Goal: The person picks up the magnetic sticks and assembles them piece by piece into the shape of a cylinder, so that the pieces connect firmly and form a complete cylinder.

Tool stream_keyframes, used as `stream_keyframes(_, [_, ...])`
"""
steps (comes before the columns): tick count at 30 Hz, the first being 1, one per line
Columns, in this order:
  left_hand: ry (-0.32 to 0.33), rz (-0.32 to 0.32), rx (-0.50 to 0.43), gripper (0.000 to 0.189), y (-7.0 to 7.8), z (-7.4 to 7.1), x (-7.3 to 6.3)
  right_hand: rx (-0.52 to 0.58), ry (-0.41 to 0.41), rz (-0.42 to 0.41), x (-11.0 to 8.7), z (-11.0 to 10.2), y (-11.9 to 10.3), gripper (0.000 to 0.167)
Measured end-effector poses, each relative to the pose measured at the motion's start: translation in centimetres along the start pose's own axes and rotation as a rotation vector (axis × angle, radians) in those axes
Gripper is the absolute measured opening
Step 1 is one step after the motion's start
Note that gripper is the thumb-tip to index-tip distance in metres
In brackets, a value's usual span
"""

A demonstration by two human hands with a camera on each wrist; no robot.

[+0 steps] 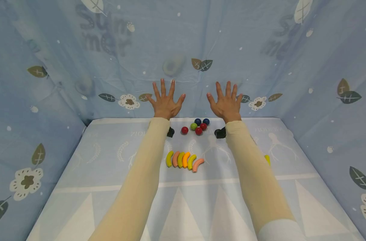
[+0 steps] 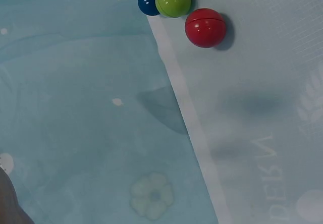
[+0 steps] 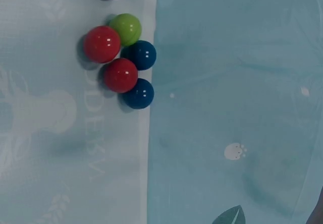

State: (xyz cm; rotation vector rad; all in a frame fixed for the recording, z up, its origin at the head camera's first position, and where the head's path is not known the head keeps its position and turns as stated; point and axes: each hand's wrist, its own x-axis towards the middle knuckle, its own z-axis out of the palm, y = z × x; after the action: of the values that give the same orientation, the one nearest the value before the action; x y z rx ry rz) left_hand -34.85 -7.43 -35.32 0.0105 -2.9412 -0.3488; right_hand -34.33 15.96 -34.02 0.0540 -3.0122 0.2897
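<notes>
Both arms reach forward. My left hand [image 1: 165,103] is raised before the back cloth with its fingers spread, holding nothing. To its right, my right hand [image 1: 227,103] is held up the same way, also with nothing in it. Between the wrists, near the table's far edge, lies a cluster of glossy balls: a green ball [image 1: 193,126], red balls [image 1: 198,131] and two blue balls [image 1: 206,122]. One more red ball [image 1: 184,130] sits apart on the left. In the left wrist view that lone red ball [image 2: 205,28] appears beside the green ball [image 2: 173,1].
Several small banana-shaped pieces [image 1: 180,159] in yellow, pink and orange lie side by side nearer the front. Another yellow piece [image 1: 267,159] is partly hidden by the right forearm. A pale patterned cloth covers the table [image 1: 110,174]; blue printed curtains [image 1: 183,43] hang around three sides.
</notes>
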Motion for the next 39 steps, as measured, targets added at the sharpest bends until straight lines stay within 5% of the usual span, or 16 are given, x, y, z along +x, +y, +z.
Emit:
stream_keyframes(5, [-0.016,0.056,-0.013,0.075,0.5,-0.2,0.0,-0.007,-0.008,-0.002,0.2,0.1,0.1,0.077])
stream_keyframes(11, [-0.03,0.157,0.057,0.072,2.8,0.3,-1.2,0.018,-0.018,-0.039,-0.2,0.8,-0.2,0.074])
stream_keyframes(14, [-0.022,0.256,0.148,0.058,4.1,1.4,-3.6,0.038,-0.017,-0.083,-0.7,2.1,-0.4,0.07])
stream_keyframes(18, [-0.098,0.368,0.123,0.031,5.2,3.9,-8.7,0.045,0.004,-0.152,-1.7,5.2,-0.4,0.057])
stream_keyframes(21, [-0.188,0.388,0.062,0.025,5.4,6.0,-12.5,0.064,0.028,-0.207,-2.8,7.7,-0.4,0.047])
stream_keyframes(25, [-0.177,0.403,0.134,0.027,5.7,8.5,-16.2,0.047,0.033,-0.256,-4.1,10.6,-0.4,0.042])
stream_keyframes(32, [-0.085,0.389,0.241,0.019,6.7,11.0,-18.6,-0.145,0.017,-0.309,-5.0,13.0,0.0,0.041])
stream_keyframes(39, [-0.126,0.371,0.217,0.021,6.5,9.7,-19.9,-0.073,-0.053,-0.366,-5.4,13.2,-0.4,0.048])
